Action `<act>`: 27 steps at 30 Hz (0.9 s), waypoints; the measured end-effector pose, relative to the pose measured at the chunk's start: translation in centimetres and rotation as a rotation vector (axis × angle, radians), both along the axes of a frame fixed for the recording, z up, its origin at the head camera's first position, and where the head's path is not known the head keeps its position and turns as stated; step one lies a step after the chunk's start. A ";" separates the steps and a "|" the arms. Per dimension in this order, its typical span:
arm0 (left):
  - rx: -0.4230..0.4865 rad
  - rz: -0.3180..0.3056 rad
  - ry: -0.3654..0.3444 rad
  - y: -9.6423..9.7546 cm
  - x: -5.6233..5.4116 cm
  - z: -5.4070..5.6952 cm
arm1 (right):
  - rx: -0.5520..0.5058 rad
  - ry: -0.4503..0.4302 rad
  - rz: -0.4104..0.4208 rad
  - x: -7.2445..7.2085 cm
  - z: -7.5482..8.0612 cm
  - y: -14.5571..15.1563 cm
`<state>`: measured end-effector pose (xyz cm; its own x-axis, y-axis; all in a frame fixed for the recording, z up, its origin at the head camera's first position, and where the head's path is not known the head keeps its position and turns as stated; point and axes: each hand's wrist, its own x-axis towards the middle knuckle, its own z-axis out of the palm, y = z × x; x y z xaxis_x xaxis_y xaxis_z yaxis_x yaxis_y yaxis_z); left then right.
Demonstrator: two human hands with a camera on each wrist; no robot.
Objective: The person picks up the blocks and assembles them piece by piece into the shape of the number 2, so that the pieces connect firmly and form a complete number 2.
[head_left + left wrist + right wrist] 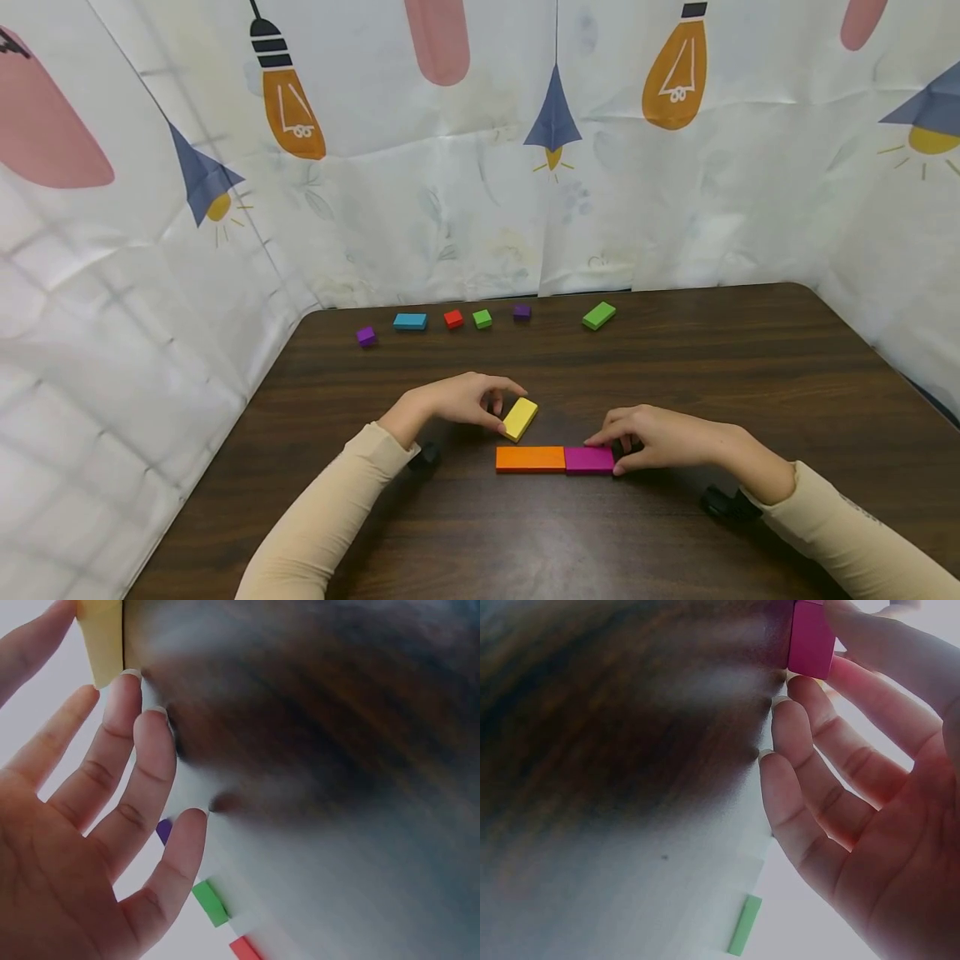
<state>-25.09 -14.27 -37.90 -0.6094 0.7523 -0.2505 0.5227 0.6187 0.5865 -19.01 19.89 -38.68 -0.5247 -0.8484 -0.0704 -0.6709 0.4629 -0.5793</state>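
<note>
My left hand holds a yellow block between thumb and index finger, the block lying at a slant on the dark table. In the left wrist view the same yellow block shows at the top, the other fingers spread below it. With thumb and fingers at its near and far sides, my right hand grips a magenta block. That block's left end meets an orange block, and the two form a straight row. The right wrist view has the magenta block at the top, by the fingertips.
Along the back of the brown table lie small blocks: purple, blue, red, green, dark purple and a longer green one. A patterned curtain hangs behind the table.
</note>
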 end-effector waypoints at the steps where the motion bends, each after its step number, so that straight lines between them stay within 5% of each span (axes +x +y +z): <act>1: 0.001 -0.006 -0.002 0.0 0.0 0.0 | -0.002 -0.001 0.001 0.0 0.0 0.0; 27: -0.011 -0.022 -0.009 0.5 0.4 0.1 | -0.012 -0.001 0.001 0.1 -0.1 0.1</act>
<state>-24.72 -13.74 -37.77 -0.5901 0.7628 -0.2645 0.5313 0.6135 0.5842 -18.90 19.96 -38.78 -0.5241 -0.8495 -0.0605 -0.6705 0.4554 -0.5857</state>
